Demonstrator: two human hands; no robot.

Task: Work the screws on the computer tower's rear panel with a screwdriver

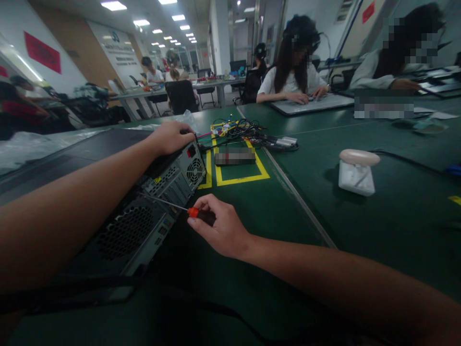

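A black desktop computer case lies on the left, its rear panel with vent holes and fan grille facing right. My left hand is on the case's upper corner, by the fan grille, with fingers curled over the edge. In my right hand is a screwdriver with an orange collar and dark handle, gripped between thumb and fingers. Its thin shaft reaches left to the rear panel; the tip is at the panel, and I cannot make out exactly what it touches. My left forearm hides part of the case.
Tangled cables lie behind yellow tape on the green table. A small dark box sits inside the tape. On the right stands an open white earphone case. Two people work across the table, one at a laptop.
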